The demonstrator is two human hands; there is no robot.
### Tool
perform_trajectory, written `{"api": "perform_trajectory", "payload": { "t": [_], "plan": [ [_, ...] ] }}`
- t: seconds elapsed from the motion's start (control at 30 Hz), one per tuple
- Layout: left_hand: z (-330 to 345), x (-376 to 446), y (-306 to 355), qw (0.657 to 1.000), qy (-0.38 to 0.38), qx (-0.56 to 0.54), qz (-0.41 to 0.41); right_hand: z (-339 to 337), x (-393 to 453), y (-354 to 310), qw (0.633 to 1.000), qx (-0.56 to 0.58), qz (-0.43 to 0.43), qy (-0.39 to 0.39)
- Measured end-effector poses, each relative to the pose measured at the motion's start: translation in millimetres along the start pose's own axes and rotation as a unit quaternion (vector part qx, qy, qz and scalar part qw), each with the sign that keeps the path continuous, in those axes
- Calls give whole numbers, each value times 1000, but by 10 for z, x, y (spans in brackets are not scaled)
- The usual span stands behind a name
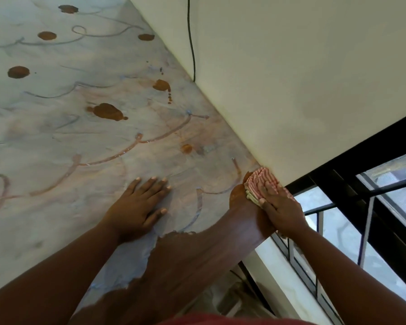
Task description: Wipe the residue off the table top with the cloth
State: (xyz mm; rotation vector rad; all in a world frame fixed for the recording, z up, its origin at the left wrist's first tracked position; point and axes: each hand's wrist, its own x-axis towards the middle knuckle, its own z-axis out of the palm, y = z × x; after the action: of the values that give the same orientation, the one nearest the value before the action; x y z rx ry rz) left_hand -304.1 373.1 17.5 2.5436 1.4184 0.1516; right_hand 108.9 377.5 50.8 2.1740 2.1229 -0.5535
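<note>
My right hand (279,207) presses the striped cloth (259,185) flat-fingered into the table top's (197,254) wall corner, my left hand (138,207) lies open beside, and only the near strip looks wiped of residue (80,137).

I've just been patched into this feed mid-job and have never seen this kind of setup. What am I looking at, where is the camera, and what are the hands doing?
There is no machine here: a person wears one wide-angle camera on the head, looking forward and down, so both arms reach in from the bottom. The table top is coated in pale, smeared residue with brown blotches such as this one. A wiped strip along the near edge shows bare brown wood. The left hand lies flat on the residue, fingers straight. The right hand presses a red-and-white striped cloth onto the table's corner by the cream wall. A barred window is on the right.
</note>
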Motion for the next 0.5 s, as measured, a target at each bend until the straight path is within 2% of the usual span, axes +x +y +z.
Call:
{"api": "perform_trajectory", "payload": {
  "t": [0.27,0.4,0.5],
  "plan": [
    [-72,-1,48,1000,13,6,-3,94,-509,92,998,62,-22,10],
    [-84,-4,74,1000,15,8,-4,106,-350,-22,998,20,-30,42],
    [-102,-5,82,1000,18,9,-3,52,-14,-173,998,5,-61,22]
  ]
}}
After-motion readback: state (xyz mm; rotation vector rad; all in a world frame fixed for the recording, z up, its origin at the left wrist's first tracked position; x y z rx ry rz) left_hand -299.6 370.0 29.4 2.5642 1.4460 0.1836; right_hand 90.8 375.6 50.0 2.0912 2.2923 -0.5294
